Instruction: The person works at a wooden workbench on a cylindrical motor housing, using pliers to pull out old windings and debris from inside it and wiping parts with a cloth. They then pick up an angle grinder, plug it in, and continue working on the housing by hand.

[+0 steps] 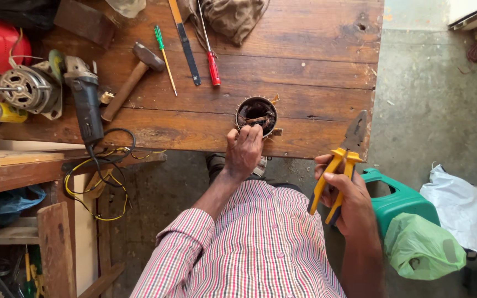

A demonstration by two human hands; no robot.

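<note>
Workshop, small repair kind. Worn wooden bench strewn with hand tools: hammer, red screwdriver, green screwdriver, angle grinder with trailing cable. Bare electric motor at the bench's left end, a stripped motor core near its front edge. Rough concrete floor, scrap wood and loose yellow wire under the bench.

Yellow-handled pliers, red screwdriver, green stool, red-and-white striped shirt.

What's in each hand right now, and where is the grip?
Right hand holds pliers by the yellow handles. Left hand grips the near rim of the round motor stator on the table.
</note>
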